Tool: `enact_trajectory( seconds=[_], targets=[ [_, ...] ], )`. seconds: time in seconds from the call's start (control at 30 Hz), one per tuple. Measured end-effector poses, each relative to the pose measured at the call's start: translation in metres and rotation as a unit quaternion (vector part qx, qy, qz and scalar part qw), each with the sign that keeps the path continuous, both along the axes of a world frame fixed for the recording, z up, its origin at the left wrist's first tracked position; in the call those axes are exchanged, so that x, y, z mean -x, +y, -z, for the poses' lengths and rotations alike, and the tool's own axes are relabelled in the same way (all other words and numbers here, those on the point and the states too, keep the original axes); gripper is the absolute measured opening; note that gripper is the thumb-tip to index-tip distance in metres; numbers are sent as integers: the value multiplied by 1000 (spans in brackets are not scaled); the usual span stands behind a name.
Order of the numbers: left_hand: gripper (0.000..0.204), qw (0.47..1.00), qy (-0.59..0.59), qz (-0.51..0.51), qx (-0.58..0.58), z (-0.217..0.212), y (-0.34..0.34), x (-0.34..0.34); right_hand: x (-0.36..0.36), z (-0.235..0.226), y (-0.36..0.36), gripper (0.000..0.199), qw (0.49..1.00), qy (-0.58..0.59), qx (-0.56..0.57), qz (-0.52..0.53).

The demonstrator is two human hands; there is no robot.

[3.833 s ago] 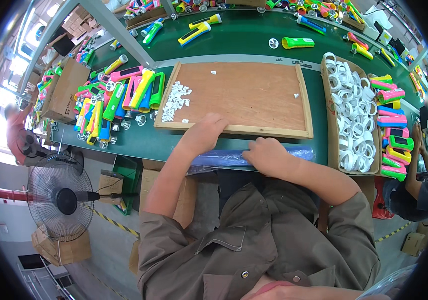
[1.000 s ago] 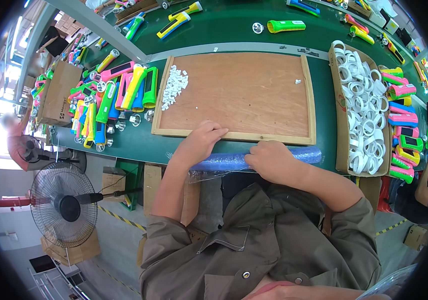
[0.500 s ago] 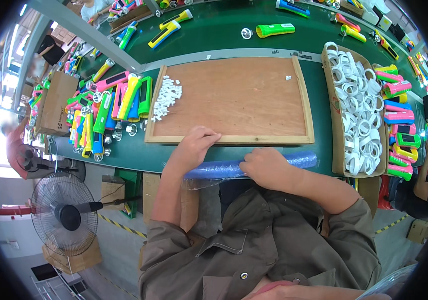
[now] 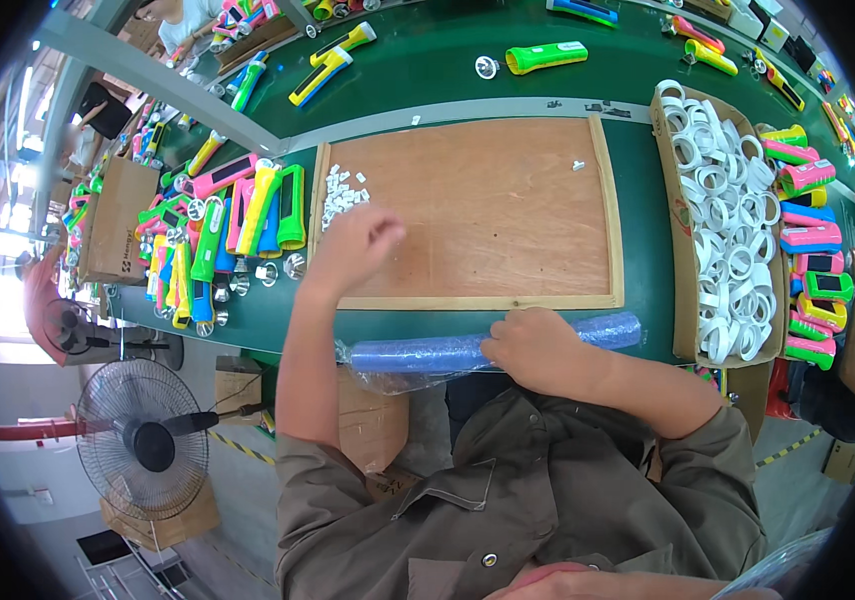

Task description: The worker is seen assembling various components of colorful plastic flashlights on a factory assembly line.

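Over the left part of a shallow wooden tray (image 4: 508, 302) is my left hand (image 4: 356, 248), its fingers curled in. Just beyond it lies a heap of small white pieces (image 4: 346, 195), partly covered by the hand. My right hand (image 4: 538, 345) rests at the table's near edge, against a blue roll in clear bubble wrap (image 4: 418, 354). Its fingers are closed and bent under, and whatever they may hold is hidden. A single white piece (image 4: 578, 165) lies at the tray's far right.
Colourful flashlights (image 4: 238, 215) with loose reflector heads are piled left of the tray. On the right stands a long carton (image 4: 689, 290) full of white rings (image 4: 713, 215), with more flashlights (image 4: 813, 237) beside it. A metal post (image 4: 188, 85) slants across the far left. A fan (image 4: 153, 440) stands lower left.
My left hand has moved from the tray's near rim forward and left to the white pieces. My right hand stays by the blue roll. The view has shifted slightly.
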State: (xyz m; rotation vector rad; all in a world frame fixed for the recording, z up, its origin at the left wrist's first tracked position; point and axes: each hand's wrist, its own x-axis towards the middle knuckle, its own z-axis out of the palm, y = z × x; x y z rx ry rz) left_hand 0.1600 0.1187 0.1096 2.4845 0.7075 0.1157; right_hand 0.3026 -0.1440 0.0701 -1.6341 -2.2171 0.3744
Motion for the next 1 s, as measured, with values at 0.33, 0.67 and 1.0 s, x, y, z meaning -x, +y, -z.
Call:
enact_trajectory(
  seconds=[0.33, 0.67, 1.0],
  targets=[
    [18, 971, -44, -129, -199, 108, 148, -148, 9, -4, 2, 11, 1000, 2, 24, -1],
    [12, 989, -80, -33, -122, 41, 124, 8, 0, -12, 6, 7, 999, 31, 38, 0],
    [32, 987, 123, -65, -80, 35, 3, 110, 7, -13, 3, 4, 999, 16, 34, -5]
  ],
)
